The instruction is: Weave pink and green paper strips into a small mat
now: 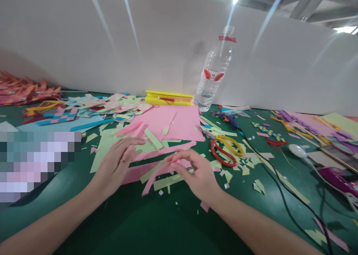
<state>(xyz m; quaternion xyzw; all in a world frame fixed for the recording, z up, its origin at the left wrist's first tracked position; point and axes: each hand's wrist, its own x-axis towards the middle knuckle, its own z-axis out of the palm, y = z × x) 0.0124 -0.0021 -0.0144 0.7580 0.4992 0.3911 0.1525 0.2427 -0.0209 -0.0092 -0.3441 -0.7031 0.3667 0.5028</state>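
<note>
My right hand (197,173) pinches a narrow pink paper strip (151,182) between thumb and fingers, and the strip's loose end hangs down to the left. My left hand (114,163) is open with its fingers stretched out, hovering over pale green and pink paper; whether it touches any of it I cannot tell. Below and between the hands lie wider pink strips (132,174) and a pale green strip (170,181). Just beyond them, pink sheets (183,122) carry a short green strip (153,139).
Scissors (223,159) with red and yellow handles lie right of my right hand among paper scraps. Behind them are a blue glue gun (231,120) with a black cord and a tilted plastic bottle (214,75). Woven paper pieces (120,102) are piled back left; a purple-handled tool (332,178) lies right.
</note>
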